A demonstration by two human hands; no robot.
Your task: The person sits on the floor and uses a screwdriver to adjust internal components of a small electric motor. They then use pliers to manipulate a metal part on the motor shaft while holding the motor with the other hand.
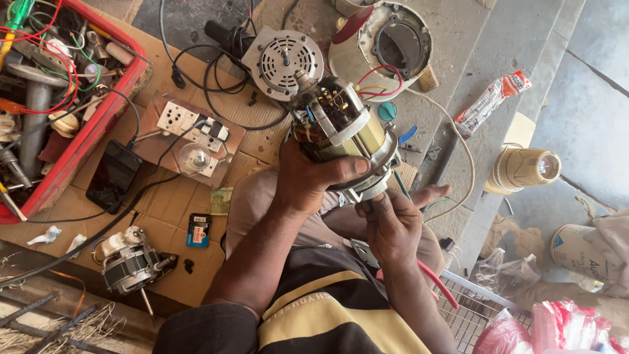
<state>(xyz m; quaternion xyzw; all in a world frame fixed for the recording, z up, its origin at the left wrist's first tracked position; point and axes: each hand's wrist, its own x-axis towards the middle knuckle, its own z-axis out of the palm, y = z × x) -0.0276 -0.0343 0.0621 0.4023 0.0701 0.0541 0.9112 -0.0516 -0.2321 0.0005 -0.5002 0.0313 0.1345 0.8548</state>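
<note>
Left hand (308,180) is clamping the copper-wound grey metal motor (341,128), right hand (392,226) pinching its lower shaft end, above cardboard-covered floor (170,210) crowded by round finned motor (283,62), switchboard with bulb (190,137) and red plastic parts crate (98,111).

Flattened cardboard (164,203) on the floor carries a socket board (190,134), small motor (131,262), red crate (98,111)

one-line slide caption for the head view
Left hand grips an electric motor; right hand works at its lower end.

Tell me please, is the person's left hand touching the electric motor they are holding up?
Touching: the head view shows the left hand wrapped around the motor, thumb pressed across its body.
</note>
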